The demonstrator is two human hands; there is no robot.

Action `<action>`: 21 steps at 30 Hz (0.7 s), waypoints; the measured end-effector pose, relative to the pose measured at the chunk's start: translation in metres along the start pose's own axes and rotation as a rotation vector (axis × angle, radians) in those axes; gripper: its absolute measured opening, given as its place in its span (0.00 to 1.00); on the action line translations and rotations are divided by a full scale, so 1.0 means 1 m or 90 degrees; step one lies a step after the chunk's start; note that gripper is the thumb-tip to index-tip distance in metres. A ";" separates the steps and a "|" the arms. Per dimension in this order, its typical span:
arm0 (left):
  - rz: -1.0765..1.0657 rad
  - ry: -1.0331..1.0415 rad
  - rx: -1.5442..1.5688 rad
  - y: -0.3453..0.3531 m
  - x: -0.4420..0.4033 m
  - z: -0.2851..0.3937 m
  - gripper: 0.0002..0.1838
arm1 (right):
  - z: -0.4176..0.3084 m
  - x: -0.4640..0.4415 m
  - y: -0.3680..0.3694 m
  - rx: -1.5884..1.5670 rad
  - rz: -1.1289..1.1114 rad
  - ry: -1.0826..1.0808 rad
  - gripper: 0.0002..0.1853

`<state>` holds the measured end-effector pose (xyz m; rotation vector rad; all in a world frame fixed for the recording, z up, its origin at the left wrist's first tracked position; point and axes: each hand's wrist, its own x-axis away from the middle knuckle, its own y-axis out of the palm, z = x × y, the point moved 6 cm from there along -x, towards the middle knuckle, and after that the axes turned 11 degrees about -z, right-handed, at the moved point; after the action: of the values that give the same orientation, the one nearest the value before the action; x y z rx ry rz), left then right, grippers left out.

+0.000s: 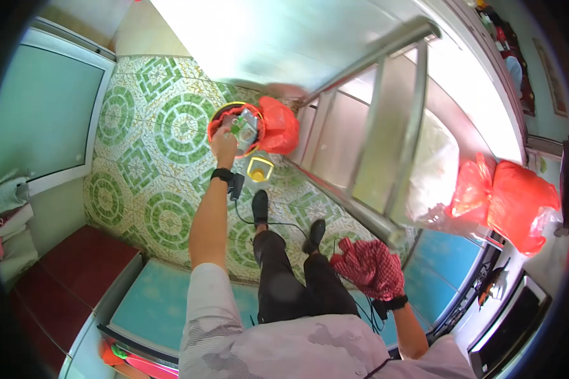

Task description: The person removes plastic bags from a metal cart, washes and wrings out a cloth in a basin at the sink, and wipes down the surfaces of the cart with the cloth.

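Observation:
My left hand [224,144] reaches to the near rim of a round bin [210,126] lined with a red plastic bag. Its fingers look curled, and what they hold, if anything, is unclear. Inside the bin, beside the fingers, lies clear plastic packaging [249,129] with a bit of green. A bunched red patterned cloth [370,266] hangs from my right hand, which it covers almost wholly; only the wrist with a black band shows. A small clear container with a yellow rim [259,169] sits on the floor just below the bin.
A metal ladder [367,132] leans at the right, beside the bin. Red plastic bags [521,205] rest behind it on the right. A black cable [278,223] runs between my wrists past my feet. Dark red cabinet tops [76,284] stand at the left.

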<state>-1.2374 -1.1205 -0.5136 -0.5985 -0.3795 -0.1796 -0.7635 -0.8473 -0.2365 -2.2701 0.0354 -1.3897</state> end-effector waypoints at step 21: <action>-0.118 0.325 0.091 0.070 0.259 0.179 0.13 | -0.049 -0.277 -0.107 0.218 0.082 -0.493 0.27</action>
<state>-1.0339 -0.9748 -0.3108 -0.3573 0.0487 -0.4681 -0.9629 -0.6985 -0.4055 -2.2970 -0.2792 -0.3489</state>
